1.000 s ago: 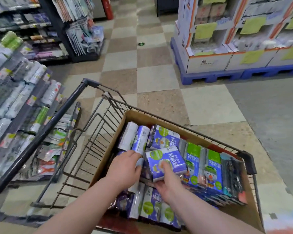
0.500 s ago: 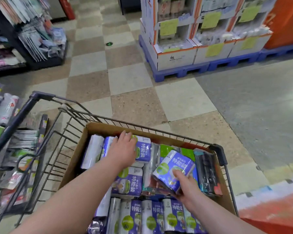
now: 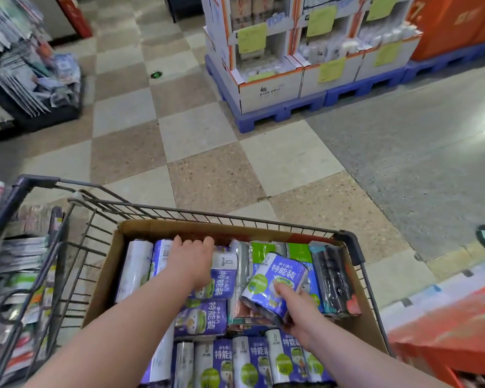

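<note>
Down in the shopping cart, both bare forearms stretch forward into an open cardboard box. The left hand lies palm down on the purple packs stacked in the far left part of the box, its fingers stretched forward and close together, nearly straight, with the tips just short of the box's far wall. It rests on the packs without closing round any of them. The right hand sits lower and nearer the camera, on the right of the box. It grips one raised pack from its near end: the thumb presses on the printed top face, and the other fingers curl out of sight beneath.

That raised pack is lifted clear above its neighbours and tilted, its far end higher and turned a little to the right. It is a short, rounded bundle in glossy wrap, purple-blue with large white characters across it, a green round patch at its left corner and a white strip along the far edge.

Under it lie green packs and a dark pack against the right wall, and more purple packs stand in a front row at the near edge.
</note>
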Tool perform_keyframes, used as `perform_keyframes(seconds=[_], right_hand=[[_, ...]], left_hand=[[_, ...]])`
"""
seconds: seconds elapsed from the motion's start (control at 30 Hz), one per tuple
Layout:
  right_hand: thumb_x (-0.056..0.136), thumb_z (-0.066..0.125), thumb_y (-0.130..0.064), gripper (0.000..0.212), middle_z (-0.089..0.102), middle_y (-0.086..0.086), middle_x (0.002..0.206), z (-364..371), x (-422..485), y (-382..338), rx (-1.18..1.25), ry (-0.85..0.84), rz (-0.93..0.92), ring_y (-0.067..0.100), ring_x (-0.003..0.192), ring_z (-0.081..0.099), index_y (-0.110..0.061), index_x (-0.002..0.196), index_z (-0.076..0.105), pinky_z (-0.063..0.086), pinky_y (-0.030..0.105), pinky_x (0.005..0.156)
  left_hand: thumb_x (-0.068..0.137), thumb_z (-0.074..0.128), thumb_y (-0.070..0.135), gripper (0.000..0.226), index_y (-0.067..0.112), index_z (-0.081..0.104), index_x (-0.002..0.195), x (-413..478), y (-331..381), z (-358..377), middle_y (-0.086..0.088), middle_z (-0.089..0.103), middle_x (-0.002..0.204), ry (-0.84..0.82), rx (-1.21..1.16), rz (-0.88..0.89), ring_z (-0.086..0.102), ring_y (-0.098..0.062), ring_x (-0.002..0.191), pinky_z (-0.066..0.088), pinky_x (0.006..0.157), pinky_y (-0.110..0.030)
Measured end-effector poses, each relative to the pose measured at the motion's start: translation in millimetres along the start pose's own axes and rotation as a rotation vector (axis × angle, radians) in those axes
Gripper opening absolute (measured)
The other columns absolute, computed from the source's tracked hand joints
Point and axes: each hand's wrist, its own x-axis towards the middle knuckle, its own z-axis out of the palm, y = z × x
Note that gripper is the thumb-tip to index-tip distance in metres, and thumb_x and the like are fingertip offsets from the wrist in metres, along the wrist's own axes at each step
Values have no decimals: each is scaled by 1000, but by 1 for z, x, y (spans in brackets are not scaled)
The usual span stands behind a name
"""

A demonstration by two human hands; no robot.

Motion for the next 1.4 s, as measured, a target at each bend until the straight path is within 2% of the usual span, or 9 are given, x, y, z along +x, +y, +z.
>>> perform_keyframes(seconds=[0.33, 0.47, 0.67, 0.87, 0.93, 1.07, 1.17, 1.23, 1.4], right_hand=[[84, 71, -20, 30, 68, 12, 102, 12, -35, 7, 31, 88, -127, 29, 86, 67, -13, 108, 54, 55, 41, 77], [73, 76, -34, 64, 65, 9, 115, 17, -62, 10, 48, 119, -202, 28, 96, 65, -14, 128, 48, 54, 41, 79], [91, 63, -19, 22, 68, 6, 89, 15, -116, 19, 100, 181, -349, 18, 66, 66, -12, 110, 53, 46, 24, 53], [77, 73, -28, 44, 74, 15, 94, -1, -159, 41, 168, 275, -410, 35, 83, 71, -14, 116, 56, 54, 59, 81], [84, 69, -22, 32, 74, 15, 92, -14, -177, 53, 197, 346, -421, 33, 80, 71, -13, 111, 57, 56, 55, 79], [84, 68, -20, 32, 74, 15, 94, -48, -206, 79, 256, 461, -461, 31, 80, 72, -7, 112, 61, 59, 45, 75], [76, 73, -29, 44, 73, 14, 99, -74, -231, 102, 300, 542, -490, 33, 88, 71, -9, 113, 61, 56, 49, 85], [79, 71, -28, 39, 74, 14, 99, -89, -253, 118, 338, 579, -503, 33, 88, 71, -9, 112, 61, 55, 48, 86], [88, 65, -22, 28, 75, 8, 96, -138, -307, 167, 411, 689, -560, 24, 82, 72, -8, 113, 61, 55, 32, 69]], left_hand=[[78, 62, 41, 49, 19, 45, 119, -37, -11, -2, -5, 59, 121, 111, -66, 133, 57, -27, 112, 46, 87, -35], [71, 69, 54, 51, 19, 46, 101, -61, -23, -6, -2, 62, 108, 156, -560, 30, 60, -26, 104, 45, 75, -32], [76, 76, 42, 48, 9, 57, 105, -92, -22, -10, -1, 58, 90, 94, -1278, -1, 54, -14, 75, 42, 51, -24], [78, 78, 36, 65, 1, 54, 126, -115, -2, 4, -12, 62, 115, -30, -1456, 157, 61, -24, 98, 46, 67, -29], [79, 77, 33, 60, 3, 54, 125, -124, 10, 7, -14, 60, 122, -78, -1507, 221, 59, -22, 96, 44, 65, -27], [83, 73, 22, 31, 12, 57, 108, -149, 41, 5, 0, 62, 89, -157, -1532, 344, 53, -4, 69, 41, 60, -26], [83, 73, 23, 26, 11, 65, 104, -170, 70, 1, 0, 67, 87, -209, -1493, 455, 58, -7, 68, 46, 51, -14], [80, 77, 28, 34, 11, 64, 106, -180, 93, 1, -2, 69, 89, -277, -1488, 486, 65, -17, 76, 54, 66, -22], [72, 82, 35, 44, 10, 61, 102, -234, 152, -1, -9, 71, 97, -370, -1394, 632, 68, -22, 83, 51, 70, -33]])
